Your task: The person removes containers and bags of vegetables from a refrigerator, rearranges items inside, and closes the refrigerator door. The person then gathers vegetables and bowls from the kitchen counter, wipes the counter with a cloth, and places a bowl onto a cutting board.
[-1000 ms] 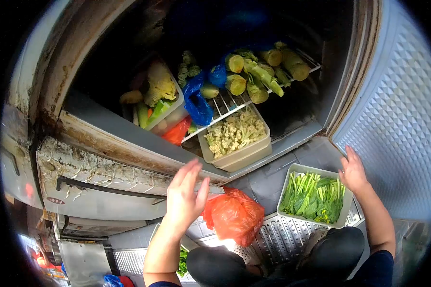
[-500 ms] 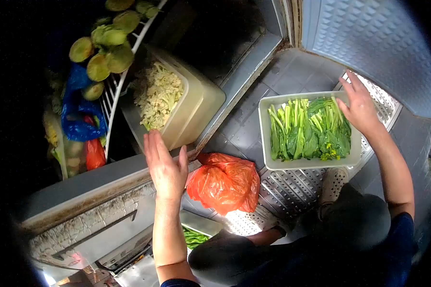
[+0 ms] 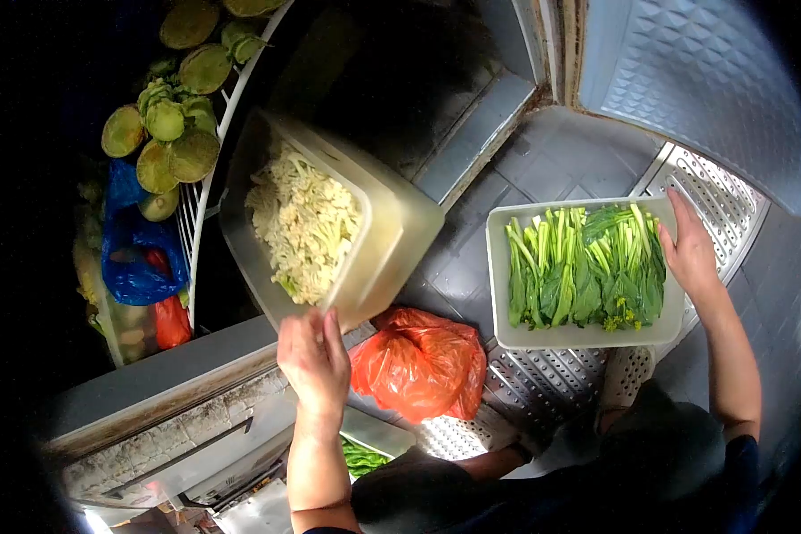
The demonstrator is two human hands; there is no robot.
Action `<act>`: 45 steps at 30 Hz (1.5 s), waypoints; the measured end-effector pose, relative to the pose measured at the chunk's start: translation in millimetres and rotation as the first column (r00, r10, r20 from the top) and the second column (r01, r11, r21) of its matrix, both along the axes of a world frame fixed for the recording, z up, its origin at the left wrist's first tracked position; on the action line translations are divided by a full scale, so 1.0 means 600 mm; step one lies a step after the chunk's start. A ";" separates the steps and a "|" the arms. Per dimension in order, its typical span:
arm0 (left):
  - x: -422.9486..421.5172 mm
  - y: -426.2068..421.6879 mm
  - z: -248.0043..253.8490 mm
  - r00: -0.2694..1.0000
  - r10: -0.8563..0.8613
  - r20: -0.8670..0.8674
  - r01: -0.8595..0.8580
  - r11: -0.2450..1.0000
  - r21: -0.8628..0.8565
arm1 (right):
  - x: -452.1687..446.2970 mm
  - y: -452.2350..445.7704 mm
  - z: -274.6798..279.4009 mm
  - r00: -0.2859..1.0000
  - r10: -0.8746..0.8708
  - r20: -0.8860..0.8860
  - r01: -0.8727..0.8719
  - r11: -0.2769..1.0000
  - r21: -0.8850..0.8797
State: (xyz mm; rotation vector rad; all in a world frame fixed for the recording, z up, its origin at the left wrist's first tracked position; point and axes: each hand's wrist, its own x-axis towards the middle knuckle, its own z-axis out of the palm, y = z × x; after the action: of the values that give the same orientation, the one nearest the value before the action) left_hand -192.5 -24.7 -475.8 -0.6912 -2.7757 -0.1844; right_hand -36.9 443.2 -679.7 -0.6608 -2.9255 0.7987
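A translucent plastic bin of cauliflower florets (image 3: 303,222) tilts at the refrigerator's opening on the left. My left hand (image 3: 316,360) is closed on the near rim of this bin (image 3: 392,245), with its fingertips curled over the edge. To the right sits a pale rectangular tub (image 3: 587,335) of leafy green vegetables (image 3: 587,276) with small yellow flowers. At the tub's right edge is my right hand (image 3: 692,258), its fingers stretched out and its thumb by the rim; whether it presses on the rim is hard to see.
A tied orange plastic bag (image 3: 423,365) lies between the two containers. Below it, a tub of green peppers (image 3: 362,458) shows partly. Cut green rounds (image 3: 191,156) and a blue bag (image 3: 138,254) are on the wire shelf (image 3: 206,205). A door (image 3: 703,80) stands at upper right.
My left hand has closed on the cauliflower bin's rim, and the bin has shifted right and outward. My right hand has come down along the greens tub's right edge. The view has shifted slightly.
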 end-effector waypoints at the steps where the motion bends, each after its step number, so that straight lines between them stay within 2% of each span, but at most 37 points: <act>1: 0.007 -0.002 0.000 0.998 -0.059 0.003 0.059 0.998 0.011 | -0.001 -0.003 0.002 1.000 0.004 0.006 -0.004 1.000 0.014; 3: 0.025 0.006 0.007 0.995 -0.097 0.035 0.097 0.995 0.007 | -0.006 -0.008 0.005 0.999 0.016 0.035 -0.019 0.997 0.081; 6: 0.038 0.010 0.008 0.982 -0.182 0.047 0.183 0.983 -0.014 | -0.031 -0.023 0.022 0.968 0.248 -0.028 -0.222 0.907 0.358; 10: 0.040 0.008 0.016 0.982 -0.154 0.112 0.168 0.978 -0.124 | -0.157 -0.100 0.119 0.848 0.513 -0.133 -0.466 0.841 0.276; 12: 0.036 0.011 0.025 0.979 -0.100 0.175 0.132 0.975 -0.176 | -0.252 -0.136 0.146 0.747 0.613 -0.258 -0.555 0.788 0.267; 14: 0.034 0.007 0.030 0.973 -0.081 0.215 0.122 0.975 -0.187 | -0.368 -0.171 0.149 0.665 0.634 -0.395 -0.537 0.773 0.336; 16: 0.031 0.004 0.029 0.967 -0.073 0.243 0.117 0.978 -0.173 | -0.501 -0.203 0.141 0.653 0.617 -0.440 -0.491 0.787 0.374; 17: 0.028 0.003 0.028 0.965 -0.078 0.251 0.121 0.980 -0.160 | -0.572 -0.217 0.130 0.612 0.599 -0.516 -0.446 0.800 0.400; 18: 0.026 0.002 0.027 0.962 -0.082 0.259 0.124 0.981 -0.148 | -0.646 -0.229 0.116 0.563 0.581 -0.588 -0.399 0.814 0.422; 20: 0.022 -0.001 0.026 0.957 -0.086 0.278 0.126 0.984 -0.129 | -0.790 -0.243 0.087 0.400 0.640 -0.656 -0.221 0.762 0.609; 21: 0.021 -0.004 0.024 0.956 -0.089 0.281 0.123 0.987 -0.106 | -0.837 -0.246 0.079 0.430 0.657 -0.619 -0.204 0.738 0.643; 25: 0.020 -0.009 0.019 0.961 -0.064 0.270 0.097 0.989 -0.110 | -0.935 -0.259 0.063 0.616 0.699 -0.363 -0.318 0.642 0.697; 30: 0.019 -0.013 0.015 0.956 -0.041 0.290 0.082 0.988 -0.128 | -0.974 -0.265 0.060 0.665 0.715 -0.215 -0.403 0.586 0.703; 42: 0.015 -0.016 0.010 0.971 -0.045 0.233 0.084 0.983 -0.161 | -0.965 -0.275 0.066 0.580 0.797 -0.165 -0.490 0.504 0.711; 43: 0.015 -0.013 0.010 0.973 -0.033 0.230 0.072 0.984 -0.164 | -0.953 -0.280 0.075 0.564 0.810 -0.164 -0.495 0.490 0.717; 45: 0.016 -0.009 0.011 0.971 -0.018 0.240 0.056 0.986 -0.155 | -0.912 -0.278 0.068 0.450 0.867 -0.216 -0.497 0.444 0.745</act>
State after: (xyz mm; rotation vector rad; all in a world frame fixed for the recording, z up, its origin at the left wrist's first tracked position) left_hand -182.8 -30.2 -469.1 -0.8090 -3.0341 -0.0534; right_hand -583.9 276.3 -638.6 0.8659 -2.4815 -0.0323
